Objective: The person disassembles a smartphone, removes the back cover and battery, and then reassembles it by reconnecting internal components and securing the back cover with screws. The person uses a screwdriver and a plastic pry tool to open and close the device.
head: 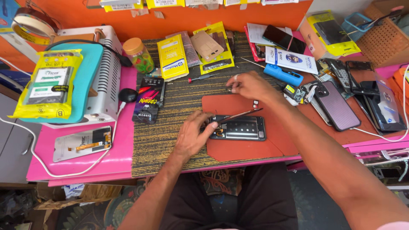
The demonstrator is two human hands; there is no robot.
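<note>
An opened black phone (240,127) lies flat on a red-brown mat (238,149) at the middle of the table. My left hand (192,134) rests on the phone's left end, fingers curled around a thin rod-like tool (240,114) that slants up to the right over the phone. My right hand (250,85) is further back, fingers pinched over the striped mat near a small screwdriver (203,77). What the right fingertips hold is too small to tell. A small red part (255,103) sits on the mat between the hands.
A white machine with a teal pad (91,76) stands at the left. Yellow part packets (172,57), a jar (139,55) and a blue tool (283,74) lie at the back. Several phones (336,104) crowd the right side. A screen panel (83,142) lies on the pink table.
</note>
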